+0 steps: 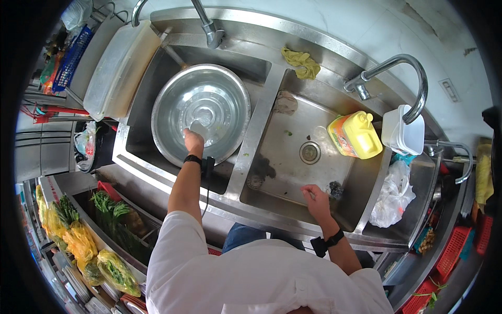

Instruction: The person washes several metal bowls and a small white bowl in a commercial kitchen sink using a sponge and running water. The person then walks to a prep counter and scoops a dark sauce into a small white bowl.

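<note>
In the left sink basin stands a large round stainless steel bowl point(157, 117) with water in it. My left hand point(194, 142) reaches over its near rim and grips a pale translucent object point(199, 128), whose exact kind is unclear. Over the near part of the right sink basin point(292, 165) hangs my right hand point(317, 201), its fingers loosely curled and nothing visible in them. Just right of it lies a dark metal scouring pad point(335, 190). A yellow plastic jug point(359, 135) with a label leans by that basin's right wall, beyond the drain point(310, 152).
A yellow-green cloth point(301, 62) lies on the back ledge. Chrome taps point(388, 66) arch over the sinks. White plastic tubs point(403, 129) and a plastic bag point(393, 196) are at right. A large translucent bin point(117, 70) borders the left basin. Bagged greens point(117, 271) sit lower left.
</note>
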### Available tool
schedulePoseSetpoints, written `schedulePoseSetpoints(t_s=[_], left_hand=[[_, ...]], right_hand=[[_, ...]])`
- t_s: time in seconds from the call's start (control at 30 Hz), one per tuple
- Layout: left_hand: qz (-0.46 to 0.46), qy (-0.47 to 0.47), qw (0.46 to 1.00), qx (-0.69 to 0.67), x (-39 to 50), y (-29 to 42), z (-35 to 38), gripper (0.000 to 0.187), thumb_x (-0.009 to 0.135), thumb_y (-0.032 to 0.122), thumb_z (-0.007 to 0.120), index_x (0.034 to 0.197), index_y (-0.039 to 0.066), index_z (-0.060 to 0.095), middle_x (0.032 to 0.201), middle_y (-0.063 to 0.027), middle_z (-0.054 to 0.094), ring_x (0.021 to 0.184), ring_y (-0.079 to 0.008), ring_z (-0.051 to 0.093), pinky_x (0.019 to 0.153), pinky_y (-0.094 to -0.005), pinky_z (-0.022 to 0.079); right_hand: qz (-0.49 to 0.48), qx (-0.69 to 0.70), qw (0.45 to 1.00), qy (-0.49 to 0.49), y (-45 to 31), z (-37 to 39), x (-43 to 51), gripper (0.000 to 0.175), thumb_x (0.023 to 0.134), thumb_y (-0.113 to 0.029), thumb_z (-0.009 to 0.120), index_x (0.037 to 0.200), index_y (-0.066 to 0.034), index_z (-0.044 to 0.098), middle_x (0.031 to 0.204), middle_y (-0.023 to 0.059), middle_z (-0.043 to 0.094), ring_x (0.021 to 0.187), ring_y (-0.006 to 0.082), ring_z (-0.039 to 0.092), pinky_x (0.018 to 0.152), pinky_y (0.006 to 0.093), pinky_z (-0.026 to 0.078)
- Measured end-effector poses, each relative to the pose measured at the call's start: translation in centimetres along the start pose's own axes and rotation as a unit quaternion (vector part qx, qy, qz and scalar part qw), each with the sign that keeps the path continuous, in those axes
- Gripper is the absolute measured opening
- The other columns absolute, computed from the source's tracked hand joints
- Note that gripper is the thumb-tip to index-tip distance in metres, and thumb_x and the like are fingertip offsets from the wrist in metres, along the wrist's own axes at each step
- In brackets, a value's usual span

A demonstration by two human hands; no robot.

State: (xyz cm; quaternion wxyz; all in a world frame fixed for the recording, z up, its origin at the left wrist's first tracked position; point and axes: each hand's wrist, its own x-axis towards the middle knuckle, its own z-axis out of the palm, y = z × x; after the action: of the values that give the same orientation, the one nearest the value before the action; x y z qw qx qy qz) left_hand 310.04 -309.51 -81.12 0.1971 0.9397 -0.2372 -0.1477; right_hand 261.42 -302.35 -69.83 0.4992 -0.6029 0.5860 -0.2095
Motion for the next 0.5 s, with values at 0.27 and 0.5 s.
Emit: schedulePoseSetpoints(t_s=[0.27, 0.5], left_hand=[[-0.082, -0.259, 0.787, -0.555, -5.5, 6.7, 1.5, 0.036, 0.094, 0.005, 0.044, 0.131, 0.007, 0.042, 0.11, -0.0125, 0.06, 0.095, -0.0272, 0.065, 0.07, -0.0391, 0.059], [-0.004, -0.326, 0.802, -0.5, -16.5, 16.1, -1.9, 0.033, 0.094, 0.005, 0.049, 0.126, 0.003, 0.047, 0.11, -0.0122, 0.061, 0.094, -0.0248, 0.064, 0.081, -0.0366, 0.055]], right_hand=[[0.001, 0.032, 0.999, -0.014, -0.4, 2.0, -0.2, 0.019, 0.09, -0.019, 0.061, 0.1, -0.0022, 0.064, 0.091, 0.011, 0.069, 0.082, 0.0156, 0.065, 0.072, 0.0284, 0.05], [0.117, 0.456, 0.882, 0.002, -7.1, 6.5, 7.4, 0.036, 0.092, -0.023, 0.062, 0.121, -0.0016, 0.054, 0.111, 0.0058, 0.063, 0.095, 0.0184, 0.062, 0.079, 0.0265, 0.048]])
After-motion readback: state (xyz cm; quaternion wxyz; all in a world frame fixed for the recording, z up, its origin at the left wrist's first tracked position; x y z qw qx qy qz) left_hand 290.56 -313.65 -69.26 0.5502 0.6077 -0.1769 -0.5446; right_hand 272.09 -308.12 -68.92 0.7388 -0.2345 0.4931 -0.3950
